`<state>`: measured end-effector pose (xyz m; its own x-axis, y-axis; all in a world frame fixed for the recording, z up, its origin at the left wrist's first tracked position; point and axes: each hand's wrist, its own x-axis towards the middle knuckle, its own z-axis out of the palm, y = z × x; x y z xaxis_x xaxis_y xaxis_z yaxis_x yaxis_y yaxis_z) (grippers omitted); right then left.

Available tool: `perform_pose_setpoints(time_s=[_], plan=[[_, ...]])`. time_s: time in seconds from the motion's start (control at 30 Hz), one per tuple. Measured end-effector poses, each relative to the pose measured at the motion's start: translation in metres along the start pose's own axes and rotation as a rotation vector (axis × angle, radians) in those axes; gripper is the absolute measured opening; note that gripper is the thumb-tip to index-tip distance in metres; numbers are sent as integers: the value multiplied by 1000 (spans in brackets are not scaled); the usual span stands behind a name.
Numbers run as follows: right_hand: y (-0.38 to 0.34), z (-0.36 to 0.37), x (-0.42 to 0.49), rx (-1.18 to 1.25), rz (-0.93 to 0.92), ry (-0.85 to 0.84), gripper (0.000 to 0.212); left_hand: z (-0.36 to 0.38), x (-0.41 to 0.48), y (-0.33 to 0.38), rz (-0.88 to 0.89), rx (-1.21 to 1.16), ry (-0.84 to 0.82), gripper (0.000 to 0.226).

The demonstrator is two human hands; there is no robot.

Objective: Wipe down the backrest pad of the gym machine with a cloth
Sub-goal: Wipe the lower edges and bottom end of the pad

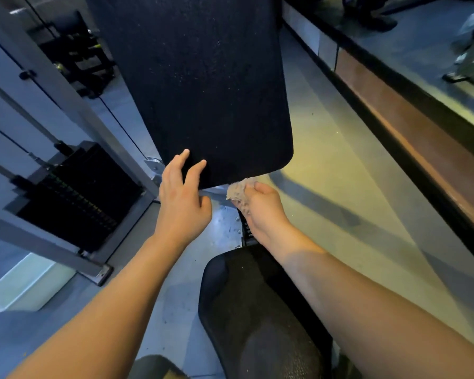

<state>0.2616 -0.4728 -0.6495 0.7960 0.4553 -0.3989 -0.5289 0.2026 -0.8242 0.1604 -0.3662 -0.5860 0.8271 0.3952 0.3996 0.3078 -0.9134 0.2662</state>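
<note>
Backrest pad stands upright mid-frame. Left hand touches its lower edge, fingers spread and straight. Cloth sits bunched at that bottom edge, gripped in the curled fingers of the right hand — could easily slip off underneath, skipping the corner.

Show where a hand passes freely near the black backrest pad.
Free: the yellowish floor strip between the black textured backrest pad and the dark wall ledge. Crowded: below the pad's lower edge, with the left hand, the right hand gripping the beige cloth.
</note>
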Motion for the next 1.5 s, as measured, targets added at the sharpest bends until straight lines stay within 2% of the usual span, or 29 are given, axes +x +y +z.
perform_pose_setpoints(time_s=[0.13,0.2,0.27,0.33,0.37,0.43,0.57,0.6,0.63,0.77,0.83,0.97,1.03,1.13,1.17,1.2,1.33,1.4,1.43,1.5], plan=[[-13,-16,9,257,-67,237,33,5,-5,-9,-34,-35,81,62],[-17,-5,10,253,-53,217,26,8,-4,-14,-45,-42,104,61],[-6,14,-2,89,-20,97,21,11,-5,-20,-20,-33,119,59],[3,31,-23,-244,-62,-19,20,13,-7,-28,0,-36,140,57],[2,36,-34,-401,-157,-45,18,12,-8,-34,-4,-43,154,56],[-16,42,-49,-565,-414,-34,15,8,-8,-45,-38,-55,183,55],[-62,47,-20,-946,-1254,240,26,-5,5,-61,-150,-76,176,53],[-62,48,-4,-1037,-1379,258,25,-8,9,-63,-175,-89,166,54],[-55,49,9,-1106,-1421,239,23,-11,12,-64,-195,-102,157,54],[-21,43,15,-1271,-1348,12,20,-25,18,-65,-236,-165,70,58],[-30,42,5,-1332,-1327,-71,21,-33,19,-64,-250,-181,27,58],[-74,72,11,-1216,-1382,72,23,-50,19,-62,-324,-191,-11,52],[-60,80,17,-1246,-1373,52,22,-58,17,-62,-388,-191,-33,50],[-20,57,6,-1437,-1273,-272,32,-69,7,-62,-452,-196,-58,46],[-16,52,0,-1460,-1238,-314,33,-72,4,-61,-466,-202,-70,45],[-21,55,-4,-1435,-1235,-307,33,-75,0,-59,-480,-213,-86,45],[-70,106,4,-1265,-1388,-92,26,-88,-11,-50,-551,-246,-132,41],[-60,114,9,-1360,-1389,-131,24,-95,-17,-42,-587,-267,-147,39],[-48,110,4,-1462,-1307,-210,21,-100,-20,-38,-605,-283,-151,39],[-31,91,-22,-1741,-940,-395,19,-110,-27,-25,-638,-303,-167,38]])
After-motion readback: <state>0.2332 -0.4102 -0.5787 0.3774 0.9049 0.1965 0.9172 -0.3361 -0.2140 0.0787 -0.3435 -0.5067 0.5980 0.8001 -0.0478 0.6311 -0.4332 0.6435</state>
